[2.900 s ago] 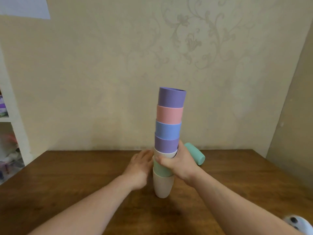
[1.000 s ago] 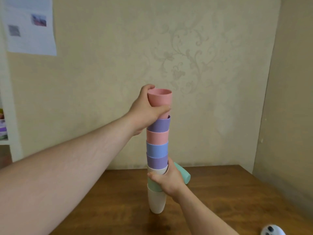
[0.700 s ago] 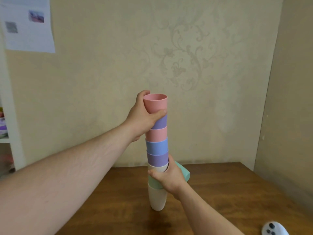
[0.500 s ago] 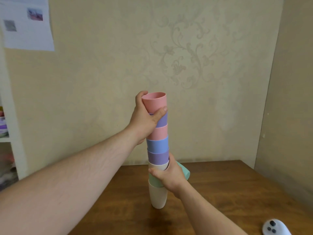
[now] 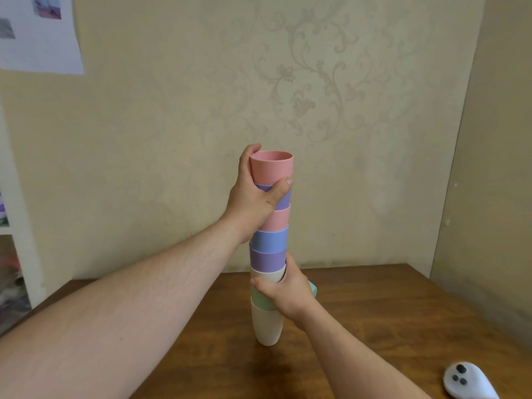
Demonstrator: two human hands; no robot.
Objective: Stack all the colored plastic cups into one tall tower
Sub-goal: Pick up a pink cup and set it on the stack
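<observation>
Patterned beige wallpaper fills the view behind a dark wooden table point(image 5: 374, 318), and the whole job stands upright on that table.

My left hand point(image 5: 253, 194) has its fingers wrapped round the top pink cup point(image 5: 272, 168), thumb pressed across the seam where it enters the purple cup point(image 5: 283, 197) below. My right hand point(image 5: 288, 289) is clenched round the low part of the tower point(image 5: 269, 249), fingers over the join of a cream cup and the green cup point(image 5: 259, 300), with only the bottom cream cup point(image 5: 266, 326) touching the table. Behind that hand a teal cup point(image 5: 313, 289) peeks out; I cannot tell if it lies loose or leans on the stack.

I judge the risk is in letting go. The column looks slightly crooked, the rims stepping sideways, so an uneven push from my left thumb could tilt the upper half off line. If the pink cup is not seated, it may spring back up. Releasing my right hand first would leave a tall stack on one narrow base, easy to topple toward the white controller point(image 5: 466, 383) at the table's near right. Reaching for the teal cup could nudge the base too.
</observation>
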